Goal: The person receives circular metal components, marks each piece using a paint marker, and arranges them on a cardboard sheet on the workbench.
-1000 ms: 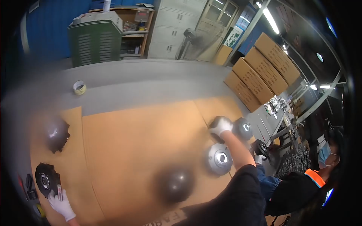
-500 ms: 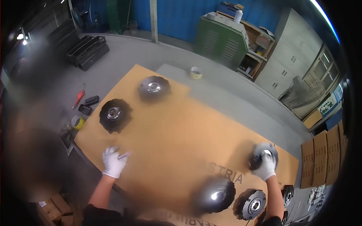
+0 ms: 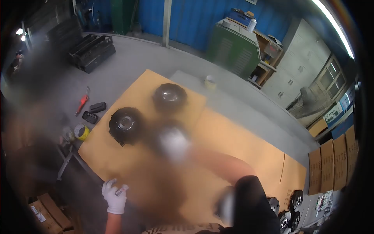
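Observation:
My left hand (image 3: 115, 197), in a white glove, is closed on a small marker-like stick (image 3: 122, 190) at the table's near left edge. My right hand (image 3: 175, 145), gloved and blurred, reaches to the middle of the cardboard and holds a dark round part (image 3: 163, 134). Left of it a black toothed disc (image 3: 125, 123) lies on the cardboard sheet (image 3: 233, 134). Behind it lies another dark disc (image 3: 170, 96). A blurred round part (image 3: 224, 204) is partly hidden by my right sleeve. Several discs lie at the lower right, among them one (image 3: 297, 198) near the sheet's edge.
On the grey table at left are a red-handled tool (image 3: 82, 103), small black cases (image 3: 97, 107), yellow tape (image 3: 81, 132) and a black toolbox (image 3: 92, 53). A tape roll (image 3: 210, 82) lies behind the sheet. Cartons (image 3: 334, 163) stand at right.
The view has swung left. My right hand has carried a round part from the right side of the cardboard to the left discs. My left hand has moved off the black disc, keeping the stick.

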Tool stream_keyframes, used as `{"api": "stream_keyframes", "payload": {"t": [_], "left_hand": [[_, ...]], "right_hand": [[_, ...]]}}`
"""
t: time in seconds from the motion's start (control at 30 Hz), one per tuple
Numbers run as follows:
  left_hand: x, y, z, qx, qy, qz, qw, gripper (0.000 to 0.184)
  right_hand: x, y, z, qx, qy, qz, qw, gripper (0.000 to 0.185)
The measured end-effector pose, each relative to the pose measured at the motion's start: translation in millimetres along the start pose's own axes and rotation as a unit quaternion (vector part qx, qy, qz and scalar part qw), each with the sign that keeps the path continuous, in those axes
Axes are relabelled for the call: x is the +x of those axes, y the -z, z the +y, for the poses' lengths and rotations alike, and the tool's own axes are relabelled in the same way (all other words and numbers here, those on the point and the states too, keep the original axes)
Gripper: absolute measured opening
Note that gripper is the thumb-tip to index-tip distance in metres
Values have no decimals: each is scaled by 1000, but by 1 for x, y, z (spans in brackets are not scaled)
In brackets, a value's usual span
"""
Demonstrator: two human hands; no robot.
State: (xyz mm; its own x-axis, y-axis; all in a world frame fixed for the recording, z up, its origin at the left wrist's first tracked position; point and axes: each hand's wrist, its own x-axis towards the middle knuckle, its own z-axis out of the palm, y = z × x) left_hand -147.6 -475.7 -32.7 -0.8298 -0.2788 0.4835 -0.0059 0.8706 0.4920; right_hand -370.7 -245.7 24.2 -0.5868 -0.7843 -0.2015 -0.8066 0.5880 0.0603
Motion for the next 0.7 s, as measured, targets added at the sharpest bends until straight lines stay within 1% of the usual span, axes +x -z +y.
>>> {"api": "stream_keyframes", "payload": {"t": [0.03, 0.07, 0.13, 0.17, 0.2, 0.23, 0.27, 0.3, 0.33, 0.37, 0.4, 0.43, 0.47, 0.5, 0.53, 0.57, 0.6, 0.63, 0.67, 0.7], "left_hand": [[-5, 1, -7, 0, 12, 9, 1000, 34], [-8, 1, -10, -5, 21, 15, 1000, 34], [-13, -2, -5, -42, 72, -20, 996, 39], [-13, -4, 8, -95, 166, -53, 980, 32], [-22, -23, -13, -79, 121, -56, 988, 25], [-22, -32, -2, -127, 124, -26, 984, 11], [-16, -34, 11, -202, 147, -41, 968, 11], [-10, -38, 17, -114, 29, -32, 993, 12], [-4, -35, 8, 66, -238, -40, 968, 19], [-2, -36, 16, 29, -198, -62, 978, 18], [-3, -37, 24, -1, -151, -80, 985, 18], [-1, -39, 28, -3, -161, -82, 984, 18], [1, -42, 33, -3, -127, -112, 986, 17], [2, -44, 42, -3, -91, -142, 986, 16], [4, -48, 63, -5, -105, -142, 984, 16], [12, -46, 73, 34, -158, -143, 976, 16], [15, -46, 88, 74, -208, -141, 965, 17], [15, -50, 100, 75, -212, -140, 964, 17], [16, -54, 111, 11, -183, -148, 972, 17], [15, -57, 121, -52, -153, -156, 974, 17]], "right_hand": [[12, -12, -4, 5, -10, -8, 1000, 79], [29, -28, -10, 40, -3, 29, 999, 78], [45, -62, -8, 100, -23, 103, 989, 77], [25, -61, 1, 103, -69, 117, 985, 77], [4, -61, 11, 109, -114, 131, 979, 77], [-20, -26, 2, 108, -96, 174, 974, 76], [-49, -4, 1, 107, -74, 219, 967, 76], [-86, 2, 11, 100, -120, 214, 964, 76], [-125, 10, 16, 167, -179, 210, 946, 79], [-156, 14, 18, 234, -225, 212, 922, 81], [-193, -18, 34, 243, -283, 232, 898, 83], [-239, -22, 45, 224, -399, 134, 879, 75], [-297, -22, 54, 197, -478, 123, 847, 71], [-351, -64, 71, 138, -562, 137, 804, 71], [-451, -58, 83, 308, -702, 22, 642, 74], [-484, -70, 79, 206, -793, 34, 572, 77], [-546, -150, 98, 175, -824, 43, 537, 80], [-570, -136, 92, 184, -853, 38, 487, 83], [-582, -126, 83, 160, -874, 44, 456, 86], [-596, -131, 82, 148, -881, 47, 448, 88]]}}
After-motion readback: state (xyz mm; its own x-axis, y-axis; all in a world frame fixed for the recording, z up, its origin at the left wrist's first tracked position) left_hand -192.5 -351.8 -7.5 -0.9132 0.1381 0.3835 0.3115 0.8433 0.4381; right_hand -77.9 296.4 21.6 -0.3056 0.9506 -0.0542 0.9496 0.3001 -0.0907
